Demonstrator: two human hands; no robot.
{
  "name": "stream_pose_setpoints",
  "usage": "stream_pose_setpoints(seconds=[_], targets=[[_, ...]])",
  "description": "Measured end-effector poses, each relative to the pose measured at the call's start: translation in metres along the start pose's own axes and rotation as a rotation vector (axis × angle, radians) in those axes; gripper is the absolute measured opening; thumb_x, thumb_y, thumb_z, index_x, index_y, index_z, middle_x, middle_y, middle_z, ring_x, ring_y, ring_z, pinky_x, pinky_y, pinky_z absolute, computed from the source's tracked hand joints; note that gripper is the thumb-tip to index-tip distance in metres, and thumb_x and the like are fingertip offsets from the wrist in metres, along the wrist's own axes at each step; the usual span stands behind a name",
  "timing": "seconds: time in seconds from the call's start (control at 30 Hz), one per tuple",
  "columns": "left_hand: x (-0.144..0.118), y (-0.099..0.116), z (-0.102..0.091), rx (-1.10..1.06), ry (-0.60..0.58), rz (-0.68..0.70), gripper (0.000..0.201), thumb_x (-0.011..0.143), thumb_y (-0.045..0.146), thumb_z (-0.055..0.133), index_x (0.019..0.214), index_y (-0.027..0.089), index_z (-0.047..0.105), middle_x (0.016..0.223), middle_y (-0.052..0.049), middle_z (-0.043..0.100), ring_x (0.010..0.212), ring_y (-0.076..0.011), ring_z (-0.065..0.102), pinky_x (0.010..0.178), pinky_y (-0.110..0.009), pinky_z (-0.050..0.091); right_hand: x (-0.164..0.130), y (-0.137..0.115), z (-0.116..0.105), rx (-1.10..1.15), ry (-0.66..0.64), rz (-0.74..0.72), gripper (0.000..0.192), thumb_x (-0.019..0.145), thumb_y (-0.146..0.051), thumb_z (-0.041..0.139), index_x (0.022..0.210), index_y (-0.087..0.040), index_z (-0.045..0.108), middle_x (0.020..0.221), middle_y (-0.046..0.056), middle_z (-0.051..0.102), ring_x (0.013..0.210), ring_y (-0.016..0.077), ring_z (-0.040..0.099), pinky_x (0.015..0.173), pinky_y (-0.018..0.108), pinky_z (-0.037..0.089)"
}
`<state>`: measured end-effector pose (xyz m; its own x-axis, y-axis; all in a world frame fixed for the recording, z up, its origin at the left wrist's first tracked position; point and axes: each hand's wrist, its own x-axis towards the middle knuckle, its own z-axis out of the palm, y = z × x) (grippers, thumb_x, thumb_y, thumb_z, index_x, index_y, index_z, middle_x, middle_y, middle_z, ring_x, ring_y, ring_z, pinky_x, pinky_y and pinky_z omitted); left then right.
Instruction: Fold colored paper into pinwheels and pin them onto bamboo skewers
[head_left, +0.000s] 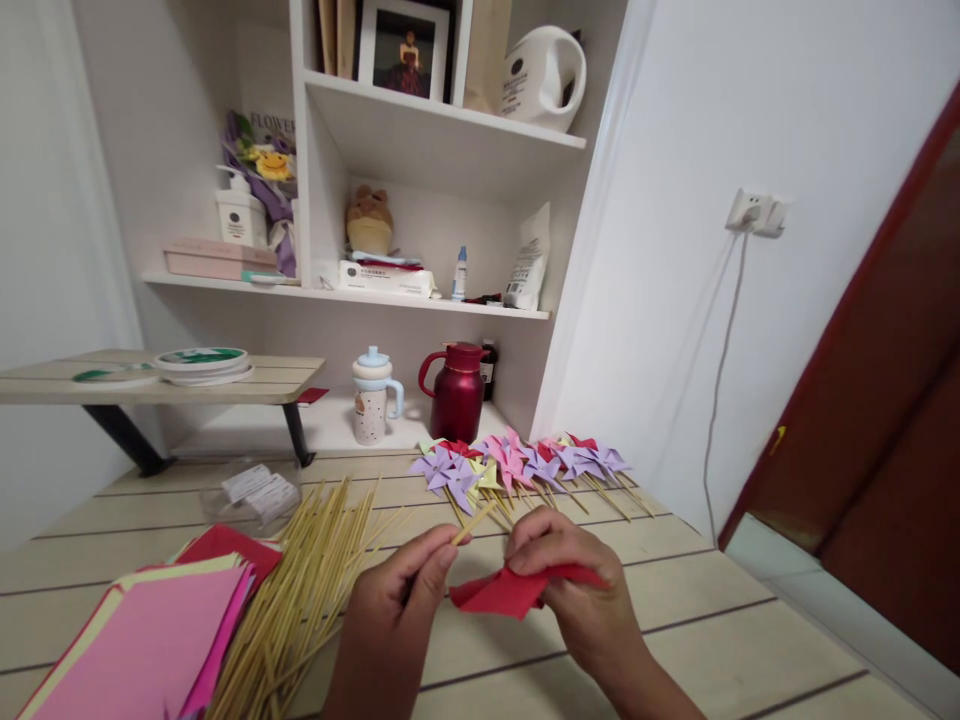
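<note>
- Nearest, on the left of the surface (705, 570), a stack of coloured sheets (150, 630) lay mostly pink side up, probably kept there within easy reach.
- Just beside it, loose sticks (300, 580) lay roughly lengthwise in a heap, which seemed to make single ones easy to draw out.
- The left hand (409, 590) had its grip pinching a bamboo stick (474, 522) between thumb and forefinger, the far end free, likely so it could be aimed.
- The right hand (574, 570) had its grip pinching a red paper piece (499, 592) above the surface, near that stick (fingers hid much of its folding), presumably to hold its shape.
- Beyond the hands, paper pinwheels (517, 465) lay overlapping, heads away from the person, perhaps to keep the blades uncrushed.
- Farther back, a lidded cup (370, 415) and a red jug (457, 400) stood upright, apparently out of the way.
</note>
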<state>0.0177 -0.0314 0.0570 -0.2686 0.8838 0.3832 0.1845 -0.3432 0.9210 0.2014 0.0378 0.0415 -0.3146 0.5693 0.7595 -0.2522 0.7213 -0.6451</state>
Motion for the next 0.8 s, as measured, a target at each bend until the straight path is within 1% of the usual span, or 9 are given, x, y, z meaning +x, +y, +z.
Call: stream_pose_setpoints(seconds=[0.07,0.2,0.3,0.47,0.63,0.73,0.8], targets=[[0.0,-0.001,0.0,0.023,-0.014,0.019,0.026,0.083,0.039,0.064,0.1,0.025,0.08,0.098,-0.005,0.079,0.097,-0.0217,0.072,0.085,-0.026,0.055,-0.001,0.001,-0.002,0.025,0.016,0.012,0.02,0.085,-0.014,0.068,0.089,-0.03,0.077,0.086,0.001,0.065,0.072,0.014,0.062,0.061,0.025,0.051],[0.0,-0.005,0.0,0.052,-0.049,0.046,0.027,0.084,0.039,0.062,0.101,0.025,0.079,0.103,-0.004,0.078,0.099,-0.0226,0.073,0.087,-0.028,0.057,0.0,0.001,-0.003,0.011,0.054,-0.031,0.02,0.085,-0.013,0.069,0.089,-0.031,0.078,0.086,0.002,0.066,0.075,0.0153,0.063,0.064,0.027,0.052],[-0.001,-0.007,0.002,0.058,-0.077,0.049,0.026,0.083,0.038,0.063,0.098,0.026,0.08,0.102,-0.004,0.078,0.098,-0.0232,0.073,0.088,-0.029,0.057,0.003,-0.002,-0.003,0.01,0.071,-0.067,0.023,0.084,-0.011,0.069,0.09,-0.032,0.078,0.085,0.002,0.066,0.075,0.0156,0.063,0.065,0.028,0.052],[-0.002,-0.006,0.007,0.01,-0.012,0.0,0.023,0.079,0.038,0.066,0.092,0.027,0.081,0.096,-0.003,0.08,0.095,-0.0233,0.074,0.088,-0.03,0.057,0.005,-0.007,-0.003,-0.003,0.081,-0.079,0.026,0.083,-0.008,0.069,0.089,-0.032,0.078,0.084,0.001,0.066,0.073,0.0149,0.063,0.066,0.028,0.051],[0.0,-0.005,0.007,0.052,-0.076,0.016,0.023,0.077,0.039,0.068,0.092,0.028,0.081,0.096,-0.003,0.08,0.094,-0.0237,0.074,0.086,-0.029,0.058,0.006,-0.013,-0.002,-0.014,0.076,-0.077,0.029,0.082,-0.006,0.07,0.089,-0.033,0.078,0.083,-0.001,0.067,0.073,0.0136,0.064,0.066,0.027,0.051],[0.0,-0.006,0.005,0.068,-0.058,-0.001,0.022,0.077,0.039,0.067,0.091,0.028,0.081,0.095,-0.003,0.08,0.093,-0.0239,0.074,0.085,-0.029,0.057,0.007,-0.015,-0.002,-0.006,0.071,-0.085,0.028,0.081,-0.007,0.072,0.089,-0.033,0.078,0.083,-0.001,0.067,0.072,0.0129,0.064,0.065,0.026,0.052],[0.0,-0.006,0.004,0.068,-0.085,-0.004,0.023,0.077,0.038,0.067,0.092,0.027,0.081,0.095,-0.003,0.08,0.092,-0.0239,0.074,0.083,-0.028,0.058,0.008,-0.016,-0.002,-0.005,0.076,-0.091,0.026,0.081,-0.008,0.073,0.089,-0.033,0.078,0.083,-0.001,0.068,0.072,0.013,0.064,0.065,0.025,0.052]])
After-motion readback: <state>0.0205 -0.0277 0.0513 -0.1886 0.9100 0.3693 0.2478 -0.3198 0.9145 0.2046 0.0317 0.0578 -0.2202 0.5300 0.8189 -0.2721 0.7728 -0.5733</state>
